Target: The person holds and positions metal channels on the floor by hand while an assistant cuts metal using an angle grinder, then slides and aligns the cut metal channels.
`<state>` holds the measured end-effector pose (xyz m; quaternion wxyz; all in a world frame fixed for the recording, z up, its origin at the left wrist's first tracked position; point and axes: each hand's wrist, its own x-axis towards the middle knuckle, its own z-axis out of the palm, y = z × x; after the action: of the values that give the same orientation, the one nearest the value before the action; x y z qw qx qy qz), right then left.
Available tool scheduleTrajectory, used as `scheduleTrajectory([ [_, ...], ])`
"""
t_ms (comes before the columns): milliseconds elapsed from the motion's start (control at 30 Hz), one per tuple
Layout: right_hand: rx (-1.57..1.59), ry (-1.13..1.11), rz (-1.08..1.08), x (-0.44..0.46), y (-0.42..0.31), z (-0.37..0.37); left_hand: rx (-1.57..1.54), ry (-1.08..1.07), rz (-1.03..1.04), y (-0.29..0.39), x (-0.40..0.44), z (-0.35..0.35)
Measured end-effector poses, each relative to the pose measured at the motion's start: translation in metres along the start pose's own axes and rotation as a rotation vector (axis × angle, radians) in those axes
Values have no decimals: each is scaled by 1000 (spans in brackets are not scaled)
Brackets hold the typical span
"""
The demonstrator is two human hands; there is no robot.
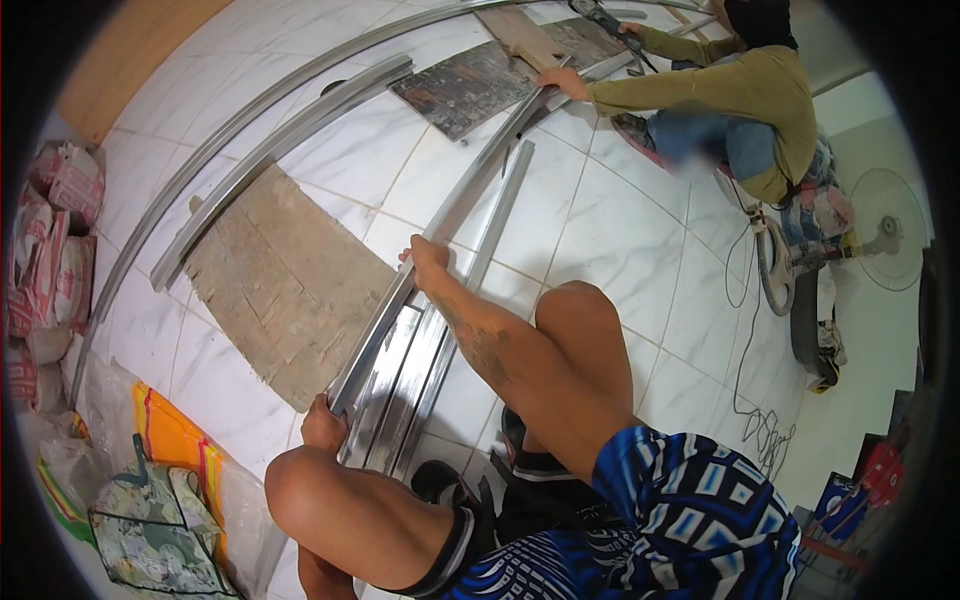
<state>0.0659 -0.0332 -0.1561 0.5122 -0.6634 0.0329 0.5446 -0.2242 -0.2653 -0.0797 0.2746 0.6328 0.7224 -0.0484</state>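
A long metal channel (470, 190) runs diagonally away from me, raised along one side of other metal channels (405, 385) on the floor. My left hand (325, 425) is closed around its near end, beside my bent knee. Farther along, my right hand (428, 262) grips the same channel, fingers wrapped over its edge. At the far end a co-worker's hand (565, 82) rests on the channel. The co-worker's other hand holds a dark power tool (598, 18), whose exact kind I cannot make out.
A worn plywood board (285, 285) lies left of the channel, a stained board (465, 90) beyond it. More metal channels (280, 140) curve across the tiles. Sacks (60, 230) and a patterned bag (155, 525) sit at left. A fan (885, 230) and loose cord (765, 430) are at right.
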Motion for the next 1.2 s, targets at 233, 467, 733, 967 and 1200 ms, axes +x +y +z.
scheduleTrajectory([
  [233, -132, 34, -56, 14, 6, -7, 81, 114, 117, -8, -9, 21],
  [467, -352, 270, -153, 5, 11, 0, 157, 118, 134, -3, -13, 16],
  [733, -377, 124, -114, -21, -8, -4, 206, 138, 102, -4, -13, 16],
  [967, -382, 135, -134, -21, -9, -4, 148, 102, 88, -3, -12, 13],
  [1200, -370, 71, -108, -28, -13, -4, 121, 73, 129, -10, -6, 14],
])
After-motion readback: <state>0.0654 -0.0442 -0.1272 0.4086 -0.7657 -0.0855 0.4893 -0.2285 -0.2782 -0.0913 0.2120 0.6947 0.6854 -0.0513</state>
